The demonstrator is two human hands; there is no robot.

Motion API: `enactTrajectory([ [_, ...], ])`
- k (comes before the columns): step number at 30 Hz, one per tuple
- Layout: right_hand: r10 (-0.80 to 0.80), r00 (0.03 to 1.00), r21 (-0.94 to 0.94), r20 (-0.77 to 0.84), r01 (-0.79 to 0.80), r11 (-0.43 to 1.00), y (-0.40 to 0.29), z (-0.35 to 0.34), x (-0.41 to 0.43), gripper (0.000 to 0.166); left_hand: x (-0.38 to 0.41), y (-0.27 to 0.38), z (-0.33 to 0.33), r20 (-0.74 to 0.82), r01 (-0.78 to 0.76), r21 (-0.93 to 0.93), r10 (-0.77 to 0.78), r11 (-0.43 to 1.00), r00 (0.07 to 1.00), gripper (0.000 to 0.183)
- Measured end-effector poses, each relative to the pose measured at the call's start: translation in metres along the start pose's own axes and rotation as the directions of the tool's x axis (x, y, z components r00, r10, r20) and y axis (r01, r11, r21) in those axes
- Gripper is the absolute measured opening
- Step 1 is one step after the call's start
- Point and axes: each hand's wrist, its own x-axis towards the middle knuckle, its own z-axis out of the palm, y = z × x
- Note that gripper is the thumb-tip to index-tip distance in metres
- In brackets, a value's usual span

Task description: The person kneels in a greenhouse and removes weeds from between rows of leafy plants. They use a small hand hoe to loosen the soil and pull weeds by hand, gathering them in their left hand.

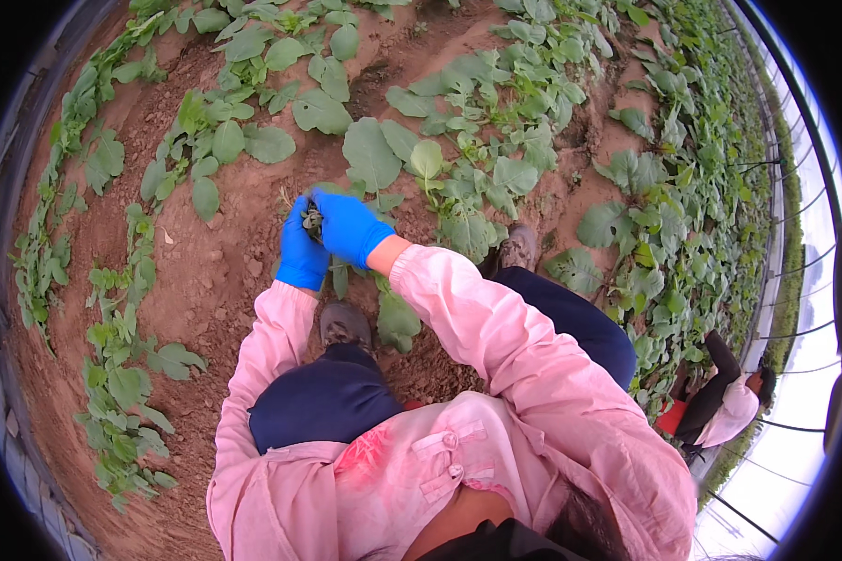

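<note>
My left hand (300,254), in a blue glove, and my right hand (349,226), gloved alike, meet above the soil in front of my left shoe. Between their curled fingers they pinch a small dark leafy clump (311,221); its lower part is hidden by the gloves. Thin dry stalks (285,202) show just beyond my left fingertips. Broad-leaved green plants (372,154) grow right past my right hand. A large leaf (397,319) hangs below my right wrist, between my knees.
My left shoe (345,324) and right shoe (519,247) stand on reddish-brown soil (217,273). Leafy crop rows lie left (126,386), ahead (252,126) and right (673,210). Another person (726,403) crouches at the far right near a red object (671,418). Curved greenhouse ribs (807,259) edge the right side.
</note>
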Motion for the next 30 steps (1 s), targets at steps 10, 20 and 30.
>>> enactTrajectory([
  [10,-0.009,0.977,-0.06,-0.214,-0.004,0.998,-0.034,0.029,-0.041,0.053,0.007,-0.005,-0.038,0.035,-0.052,0.18,0.047,0.982,0.998,0.031],
  [20,-0.275,0.928,-0.068,-0.25,0.267,0.961,-0.074,-0.002,-0.109,0.054,-0.053,0.005,-0.024,0.691,-0.012,0.124,-0.078,0.992,0.719,0.031],
  [30,-0.484,0.729,-0.376,-0.484,0.326,0.867,-0.098,-0.022,-0.116,0.052,-0.142,0.022,0.09,0.625,-0.279,0.317,0.021,0.906,0.781,0.041],
])
